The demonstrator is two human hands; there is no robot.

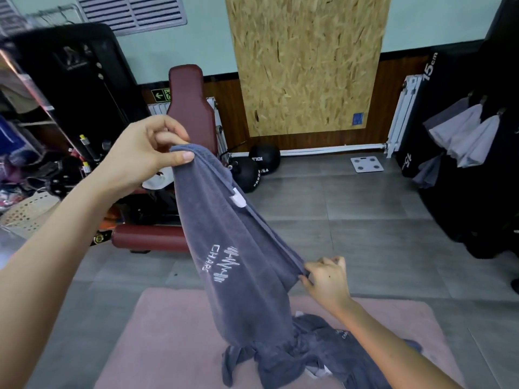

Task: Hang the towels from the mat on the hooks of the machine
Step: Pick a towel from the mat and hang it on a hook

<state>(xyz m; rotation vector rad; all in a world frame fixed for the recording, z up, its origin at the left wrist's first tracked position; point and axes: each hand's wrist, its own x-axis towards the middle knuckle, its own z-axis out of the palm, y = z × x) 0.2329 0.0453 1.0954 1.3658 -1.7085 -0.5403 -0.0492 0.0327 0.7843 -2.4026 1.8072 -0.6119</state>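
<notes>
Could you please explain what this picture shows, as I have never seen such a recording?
There is no robot here: the picture comes from a camera on a person's head, looking forward and down, so the two arms are the wearer's own. The left hand, raised, pinches the top edge of a grey towel; the right hand, lower, pinches its side edge. The towel's lower end trails onto a pink mat on the floor, where other towels lie heaped. At the right, pale towels hang on dark equipment.
</notes>
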